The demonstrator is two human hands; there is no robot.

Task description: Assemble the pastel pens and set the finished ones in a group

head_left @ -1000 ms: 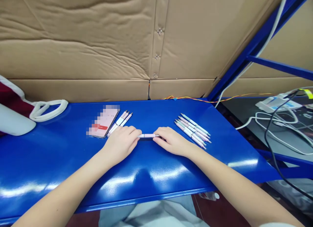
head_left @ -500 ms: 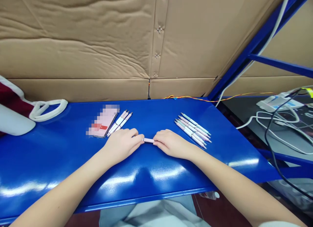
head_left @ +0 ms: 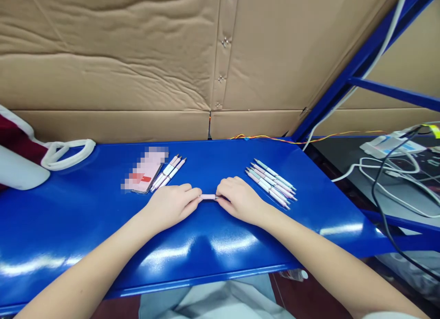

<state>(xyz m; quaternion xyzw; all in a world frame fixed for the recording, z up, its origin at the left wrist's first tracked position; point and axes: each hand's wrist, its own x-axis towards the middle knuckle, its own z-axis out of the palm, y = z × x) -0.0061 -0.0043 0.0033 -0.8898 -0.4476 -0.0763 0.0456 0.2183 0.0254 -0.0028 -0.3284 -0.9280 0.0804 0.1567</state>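
Observation:
Between both hands, level above the blue table (head_left: 213, 245), is a pink pen (head_left: 208, 197); only its middle stretch shows. My left hand (head_left: 173, 203) is closed on one end, its body hidden by the fingers. On the other end, the tip side, the thumb and fingers of my right hand (head_left: 239, 199) pinch. Just beyond my left hand lie a few pink-and-white pens (head_left: 170, 171) beside a phone (head_left: 147, 172) with a partly blurred pink screen. To the right of my right hand, several pens (head_left: 271, 184) in pink, white and pale green lie side by side.
A white cylinder (head_left: 20, 170) and a white looped handle (head_left: 68, 154) stand at the left. Brown padded panels (head_left: 154, 57) rise behind the table. Right of it, a dark surface (head_left: 343, 158) carries white cables (head_left: 385, 172) and a black cable (head_left: 378, 195) near a blue frame.
My right hand's fingers have lifted slightly around the pen's end, and a dark tip now shows there. My left hand has shifted a little left and down.

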